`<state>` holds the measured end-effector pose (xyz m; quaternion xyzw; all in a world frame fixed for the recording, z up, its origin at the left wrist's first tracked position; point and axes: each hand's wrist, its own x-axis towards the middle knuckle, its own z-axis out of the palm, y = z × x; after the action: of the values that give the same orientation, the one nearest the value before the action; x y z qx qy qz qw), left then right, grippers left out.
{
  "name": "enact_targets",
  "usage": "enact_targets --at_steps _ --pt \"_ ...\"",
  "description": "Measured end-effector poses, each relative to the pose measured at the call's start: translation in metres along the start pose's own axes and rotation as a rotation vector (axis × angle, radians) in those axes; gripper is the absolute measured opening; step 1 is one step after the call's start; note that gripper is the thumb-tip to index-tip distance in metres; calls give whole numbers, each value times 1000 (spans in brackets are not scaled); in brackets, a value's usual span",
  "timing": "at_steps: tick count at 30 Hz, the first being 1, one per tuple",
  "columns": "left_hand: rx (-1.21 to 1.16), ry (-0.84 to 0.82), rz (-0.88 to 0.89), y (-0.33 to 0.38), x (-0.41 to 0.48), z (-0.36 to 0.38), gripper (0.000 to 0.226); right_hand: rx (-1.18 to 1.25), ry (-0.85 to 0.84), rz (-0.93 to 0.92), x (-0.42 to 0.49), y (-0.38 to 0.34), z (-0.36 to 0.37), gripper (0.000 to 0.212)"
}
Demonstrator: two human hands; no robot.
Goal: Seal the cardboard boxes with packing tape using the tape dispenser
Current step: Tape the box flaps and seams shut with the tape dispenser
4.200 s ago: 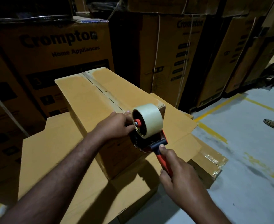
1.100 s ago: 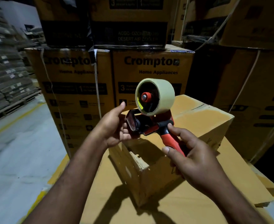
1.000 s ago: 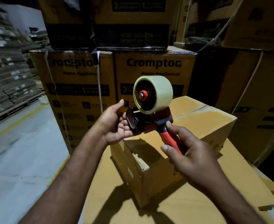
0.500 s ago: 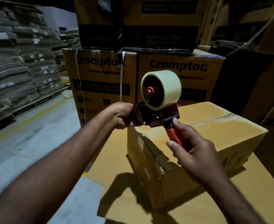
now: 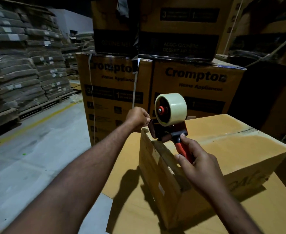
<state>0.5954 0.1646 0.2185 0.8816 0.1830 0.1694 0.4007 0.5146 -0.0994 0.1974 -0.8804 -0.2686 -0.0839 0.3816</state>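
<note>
A plain cardboard box (image 5: pixel 231 149) sits on a larger flat box (image 5: pixel 265 213), its top flaps closed with a seam across. The tape dispenser (image 5: pixel 168 125) has a red and black frame and carries a pale roll of packing tape (image 5: pixel 174 107). Its front sits at the box's near left top edge. My right hand (image 5: pixel 196 161) grips the red handle. My left hand (image 5: pixel 138 118) is curled just left of the dispenser's front, fingers pinched together at the tape end; the tape itself is too thin to make out.
Stacked printed Crompton cartons (image 5: pixel 194 85) stand close behind the box, with darker cartons on top. Pallets of bundled flat cardboard (image 5: pixel 20 65) line the left. Grey concrete floor with a yellow line (image 5: pixel 37 122) lies to the left.
The dispenser has come down from mid-air to the box's near left edge. My left hand has moved a little away from the dispenser's front. My view has shifted leftward.
</note>
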Motion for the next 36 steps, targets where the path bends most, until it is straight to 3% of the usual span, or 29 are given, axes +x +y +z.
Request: enact_targets --at_steps 8,14,20,25,30,36 --pt "-89 62 -99 -40 13 2 11 -125 -33 -58 -4 -15 26 66" --pt "-156 60 -124 -55 18 14 32 -196 -52 -86 -1 -22 37 72" --pt "-299 14 -176 -59 28 28 14 -209 -32 -40 3 -22 37 69" --pt "-474 -64 -261 -64 32 27 19 -198 -33 -27 2 -23 36 66" --pt "-568 -29 -241 -67 35 22 21 -194 -38 -39 -3 -24 35 68" --pt "-516 -25 -256 -76 29 32 20 -224 -55 -28 -2 -27 36 68"
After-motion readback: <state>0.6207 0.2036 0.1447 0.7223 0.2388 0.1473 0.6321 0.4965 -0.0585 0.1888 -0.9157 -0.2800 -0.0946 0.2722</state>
